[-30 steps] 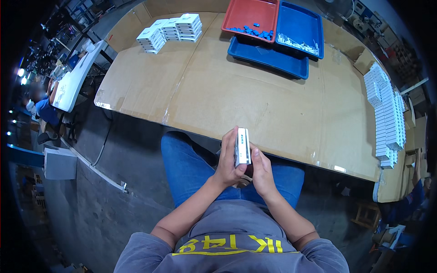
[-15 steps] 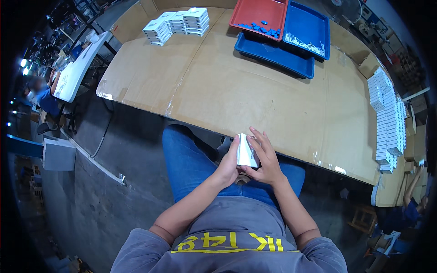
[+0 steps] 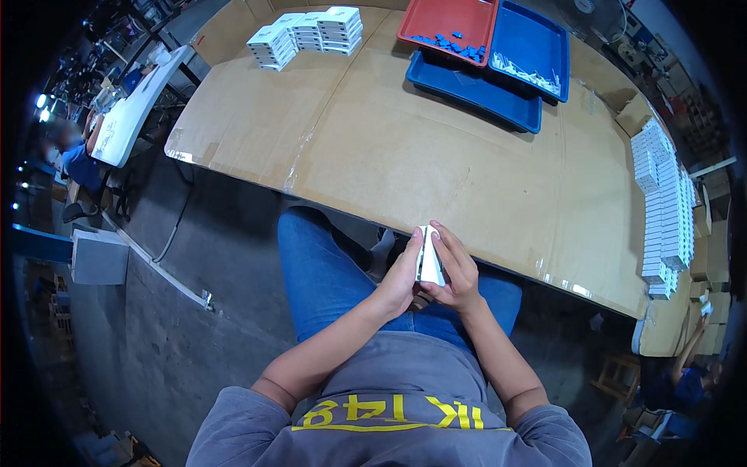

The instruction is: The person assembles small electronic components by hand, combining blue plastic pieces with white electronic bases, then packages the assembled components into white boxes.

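Between my palms I hold a small white box with a dark line along one side, just off the near edge of the cardboard-covered table. My left hand is closed round its left side, thumb lying along it. From the right, my right hand wraps the other side, its fingers over the top and its thumb at the lower end. Both hands hide much of the box, so its far faces cannot be made out.
Stacked white boxes stand at the far left of the table; more white stacks line its right edge. A red tray holds blue pieces; a blue tray holds white sticks. A shallower blue tray lies before them. People sit at both sides.
The white box has turned in my hands: its broad white face showed before, now a narrower side with a dark line shows. My left hand has shifted slightly right.
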Tool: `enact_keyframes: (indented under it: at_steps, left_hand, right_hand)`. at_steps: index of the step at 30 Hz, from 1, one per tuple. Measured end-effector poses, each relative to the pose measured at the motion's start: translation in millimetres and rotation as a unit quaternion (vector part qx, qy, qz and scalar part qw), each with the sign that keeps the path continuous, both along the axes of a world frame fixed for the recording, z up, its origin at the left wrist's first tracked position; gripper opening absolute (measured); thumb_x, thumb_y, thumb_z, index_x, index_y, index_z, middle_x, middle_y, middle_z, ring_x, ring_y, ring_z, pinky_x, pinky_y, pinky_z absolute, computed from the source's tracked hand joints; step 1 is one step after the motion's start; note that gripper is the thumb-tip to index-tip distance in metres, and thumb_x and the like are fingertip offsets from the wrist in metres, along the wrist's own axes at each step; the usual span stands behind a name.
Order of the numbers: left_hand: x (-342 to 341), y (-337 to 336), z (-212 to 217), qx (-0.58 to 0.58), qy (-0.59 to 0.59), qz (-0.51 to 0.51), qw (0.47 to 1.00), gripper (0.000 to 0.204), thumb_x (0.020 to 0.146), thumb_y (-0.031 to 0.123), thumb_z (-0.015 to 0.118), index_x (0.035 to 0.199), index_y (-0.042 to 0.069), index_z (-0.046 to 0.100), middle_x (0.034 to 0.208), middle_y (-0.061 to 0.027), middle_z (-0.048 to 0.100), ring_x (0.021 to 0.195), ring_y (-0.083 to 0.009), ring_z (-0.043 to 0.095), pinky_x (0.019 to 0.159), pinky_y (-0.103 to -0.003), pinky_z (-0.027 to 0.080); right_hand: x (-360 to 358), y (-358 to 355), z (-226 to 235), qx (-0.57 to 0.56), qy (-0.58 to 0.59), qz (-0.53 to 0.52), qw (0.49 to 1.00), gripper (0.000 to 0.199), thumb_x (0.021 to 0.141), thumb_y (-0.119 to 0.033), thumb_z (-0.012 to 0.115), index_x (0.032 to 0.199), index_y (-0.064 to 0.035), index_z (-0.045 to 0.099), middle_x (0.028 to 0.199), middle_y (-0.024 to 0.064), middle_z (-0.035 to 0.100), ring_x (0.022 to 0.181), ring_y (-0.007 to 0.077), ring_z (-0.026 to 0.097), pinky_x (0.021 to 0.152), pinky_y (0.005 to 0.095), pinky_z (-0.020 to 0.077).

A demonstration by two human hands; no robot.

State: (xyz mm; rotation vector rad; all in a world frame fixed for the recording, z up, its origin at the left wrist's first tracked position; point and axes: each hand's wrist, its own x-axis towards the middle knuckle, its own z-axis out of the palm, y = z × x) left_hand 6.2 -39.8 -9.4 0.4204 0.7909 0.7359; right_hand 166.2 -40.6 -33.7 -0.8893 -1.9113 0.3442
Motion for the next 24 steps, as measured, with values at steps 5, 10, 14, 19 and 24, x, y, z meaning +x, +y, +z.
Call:
enact_keyframes:
  at_steps: [5, 10, 14, 19, 24]
  left_hand:
    - [1, 2, 16, 0.062, 0.017, -0.019, 0.998, 0.075, 0.11, 0.065, 0.028, 0.159, 0.008, 0.038, 0.136, -0.0103, 0.06, 0.129, -0.0213, 0.057, 0.109, -0.038, 0.046]
    - [9, 0, -5, 0.344, 0.214, 0.013, 0.914, 0.083, 0.109, 0.033, 0.058, 0.163, -0.008, 0.011, 0.153, -0.0225, 0.044, 0.144, -0.0306, 0.044, 0.116, -0.043, 0.041]
    - [3, 9, -13, 0.291, 0.201, 0.075, 0.932, 0.074, 0.113, 0.031, 0.048, 0.165, -0.005, 0.009, 0.152, -0.0213, 0.047, 0.139, -0.0242, 0.048, 0.117, -0.035, 0.038]
    - [-6, 16, -24, 0.206, 0.117, 0.116, 0.965, 0.059, 0.115, 0.041, 0.036, 0.157, 0.0, 0.034, 0.14, -0.014, 0.056, 0.128, -0.0179, 0.055, 0.109, -0.031, 0.043]
    - [-2, 15, -22, 0.221, 0.148, 0.097, 0.959, 0.054, 0.115, 0.041, 0.041, 0.153, 0.002, 0.041, 0.134, -0.0113, 0.055, 0.123, -0.0171, 0.052, 0.107, -0.031, 0.042]
  right_hand:
    - [-3, -5, -6, -0.146, 0.168, -0.062, 0.973, 0.084, 0.102, -0.063, 0.055, 0.144, 0.0099, 0.054, 0.14, 0.0274, 0.061, 0.128, 0.0384, 0.063, 0.108, 0.0435, 0.0492]
    - [-20, -7, 8, -0.352, 0.389, -0.052, 0.85, 0.072, 0.115, -0.051, 0.024, 0.145, 0.0076, 0.054, 0.154, 0.0207, 0.05, 0.143, 0.0284, 0.047, 0.122, 0.0377, 0.0324]
    - [-21, -7, 15, -0.358, 0.307, -0.015, 0.881, 0.065, 0.116, -0.045, 0.028, 0.148, 0.006, 0.052, 0.161, 0.0174, 0.042, 0.147, 0.0287, 0.042, 0.122, 0.0378, 0.032]
    - [-18, -14, 21, -0.284, 0.19, 0.013, 0.94, 0.051, 0.102, -0.013, 0.058, 0.15, 0.0045, 0.05, 0.158, 0.0223, 0.047, 0.147, 0.0342, 0.046, 0.12, 0.0416, 0.0368]
    - [-13, -11, 18, -0.195, 0.054, -0.021, 0.979, 0.055, 0.095, -0.005, 0.066, 0.147, 0.0048, 0.053, 0.151, 0.026, 0.054, 0.139, 0.0393, 0.055, 0.115, 0.0433, 0.0439]
